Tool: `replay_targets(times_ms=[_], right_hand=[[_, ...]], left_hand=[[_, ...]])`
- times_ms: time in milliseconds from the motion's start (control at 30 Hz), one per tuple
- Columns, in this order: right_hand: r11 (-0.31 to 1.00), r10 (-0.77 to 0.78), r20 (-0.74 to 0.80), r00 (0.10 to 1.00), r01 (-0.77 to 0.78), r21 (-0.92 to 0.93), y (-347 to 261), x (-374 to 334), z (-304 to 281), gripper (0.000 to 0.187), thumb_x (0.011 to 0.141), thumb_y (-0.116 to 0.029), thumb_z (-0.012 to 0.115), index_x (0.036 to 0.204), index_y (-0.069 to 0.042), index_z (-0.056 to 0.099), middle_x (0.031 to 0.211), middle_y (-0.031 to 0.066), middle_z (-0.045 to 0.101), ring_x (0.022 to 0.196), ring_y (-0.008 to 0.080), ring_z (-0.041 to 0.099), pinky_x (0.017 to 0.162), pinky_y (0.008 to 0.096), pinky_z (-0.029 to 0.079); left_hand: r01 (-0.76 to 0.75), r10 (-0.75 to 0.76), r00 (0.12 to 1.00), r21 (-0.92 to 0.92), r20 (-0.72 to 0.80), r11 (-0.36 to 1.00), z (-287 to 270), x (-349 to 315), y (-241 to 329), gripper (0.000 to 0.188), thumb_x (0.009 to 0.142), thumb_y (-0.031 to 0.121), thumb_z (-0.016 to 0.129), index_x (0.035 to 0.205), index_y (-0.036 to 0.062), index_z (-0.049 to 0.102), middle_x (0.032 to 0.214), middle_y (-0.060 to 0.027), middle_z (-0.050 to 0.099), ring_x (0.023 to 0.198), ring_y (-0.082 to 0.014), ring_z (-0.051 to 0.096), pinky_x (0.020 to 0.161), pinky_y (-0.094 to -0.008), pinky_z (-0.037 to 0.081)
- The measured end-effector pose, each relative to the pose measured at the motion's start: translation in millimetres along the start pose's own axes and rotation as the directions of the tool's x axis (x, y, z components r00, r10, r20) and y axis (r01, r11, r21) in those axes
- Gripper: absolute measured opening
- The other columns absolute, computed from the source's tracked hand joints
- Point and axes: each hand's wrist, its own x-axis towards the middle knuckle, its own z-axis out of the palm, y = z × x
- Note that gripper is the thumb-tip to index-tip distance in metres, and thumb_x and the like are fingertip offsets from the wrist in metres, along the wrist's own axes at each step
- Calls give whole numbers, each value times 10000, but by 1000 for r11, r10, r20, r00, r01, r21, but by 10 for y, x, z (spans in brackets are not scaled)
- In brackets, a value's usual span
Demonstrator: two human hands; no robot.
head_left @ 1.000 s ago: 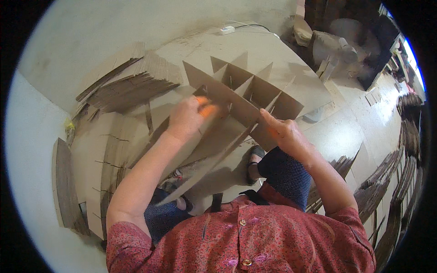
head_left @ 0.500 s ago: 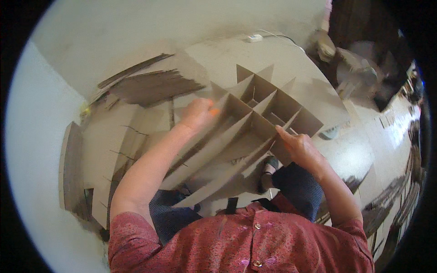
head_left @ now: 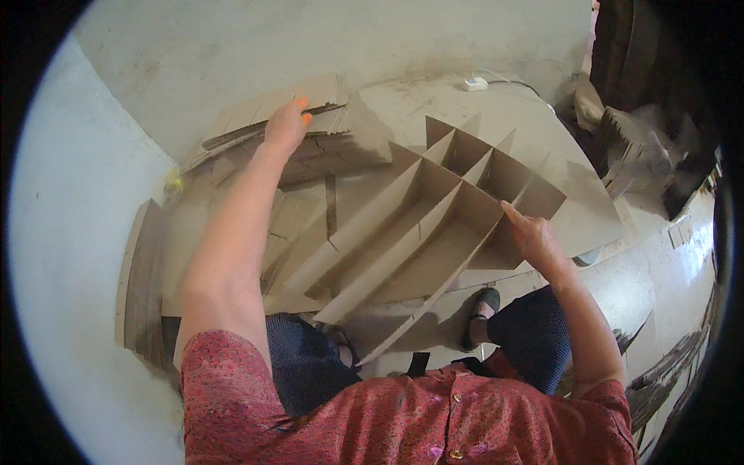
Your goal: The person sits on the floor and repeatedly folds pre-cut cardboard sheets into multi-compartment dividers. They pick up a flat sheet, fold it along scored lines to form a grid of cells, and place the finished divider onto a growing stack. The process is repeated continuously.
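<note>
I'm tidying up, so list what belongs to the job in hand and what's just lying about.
Job:
- cardboard grid, at the right fingers
- stack, at the left fingers

Apparently just lying about:
- white block
- yellow scrap

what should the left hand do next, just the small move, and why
Probably lift one strip from the cardboard stack: the left hand is at the stack's edge, while the right hand touches the divider grid. The grid's long strips jut toward the person, with slots near their lower ends that appear to hold no cross strip.
</note>
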Motion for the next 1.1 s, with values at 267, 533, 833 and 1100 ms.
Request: replay_targets(times_ms=[267, 533, 833, 1100], right_hand=[[977, 31, -287, 957, 31, 210, -517, 148, -217, 437, 885, -121, 598, 1304, -34, 507, 960, 161, 647, 812, 260, 653, 716, 370, 516], [-103, 386, 218, 896, -193, 976, -1055, 367, -253, 280, 951, -184, 513, 1108, 31, 599, 1000, 70, 646, 833, 154, 629, 760, 287, 519], [799, 305, -230, 924, -117, 589, -962, -470, -249, 197, 889, -56, 587, 1062, 17, 646, 875, 37, 660, 798, 101, 558, 698, 261, 452], [710, 362, -118, 925, -191, 677, -906, -687, 66, 164, 876, -21, 603, 1023, 16, 666, 789, 38, 671, 746, 61, 473, 631, 262, 446]], left_hand=[[-44, -11, 965, -198, -263, 979, -275, -12, -74, 258, 841, 103, 523, 1047, 91, 677, 932, -170, 658, 827, -359, 620, 724, -425, 485], [-718, 627, 694, -403, -354, 567, -352, -1680, 1505, 346, 790, 67, 651, 1132, 16, 623, 1155, -152, 621, 1038, -309, 612, 854, -366, 513], [62, -154, 988, -967, 24, 248, 188, -1192, 514, 422, 847, 102, 699, 1222, -17, 548, 989, -65, 627, 814, -140, 592, 702, -275, 499], [165, -120, 983, -952, 138, 259, 434, -1097, 368, 312, 861, 119, 678, 1114, -48, 601, 934, -57, 653, 762, -110, 578, 668, -244, 468]])
